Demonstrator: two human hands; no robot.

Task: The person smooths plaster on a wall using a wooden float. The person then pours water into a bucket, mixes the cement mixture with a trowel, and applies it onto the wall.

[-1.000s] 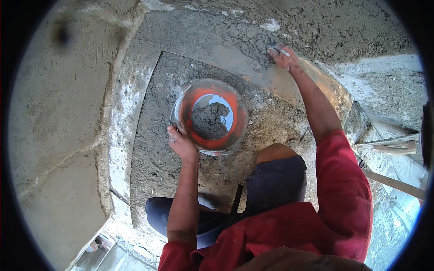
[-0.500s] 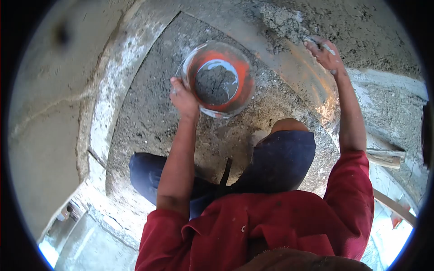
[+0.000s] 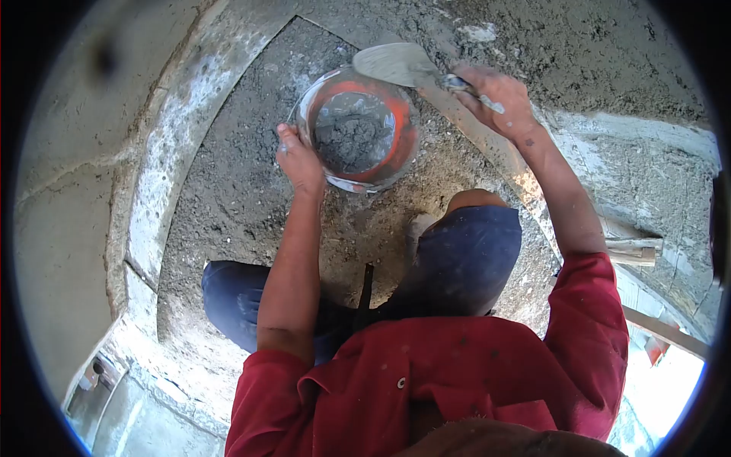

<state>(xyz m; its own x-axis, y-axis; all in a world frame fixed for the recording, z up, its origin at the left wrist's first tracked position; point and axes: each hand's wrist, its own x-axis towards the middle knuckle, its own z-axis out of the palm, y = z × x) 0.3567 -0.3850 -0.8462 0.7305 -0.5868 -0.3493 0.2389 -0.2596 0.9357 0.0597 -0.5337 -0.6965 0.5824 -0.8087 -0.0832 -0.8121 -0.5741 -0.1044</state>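
My left hand (image 3: 298,158) is closed on the left rim of an orange bucket (image 3: 404,135) whose rim and sides are smeared with grey. Wet grey mortar (image 3: 352,141) lies inside it. My right hand (image 3: 499,103) is wrapped round the handle of a trowel (image 3: 394,64). The trowel's flat, grey-coated blade points left over the bucket's upper right edge, and I see no heap of mortar on it. Whether the blade touches the rim I cannot tell.
Rough grey mortar (image 3: 601,61) covers the surface at the upper right. A pale concrete ledge (image 3: 164,183) curves down the left side. Short pieces of wood (image 3: 632,250) lie at the right. My bent knees (image 3: 472,247) are just below the bucket.
My right hand has brought the trowel left and down from the mortar surface to the bucket. The mortar clump at the blade is gone from it. My left hand still grips the bucket.
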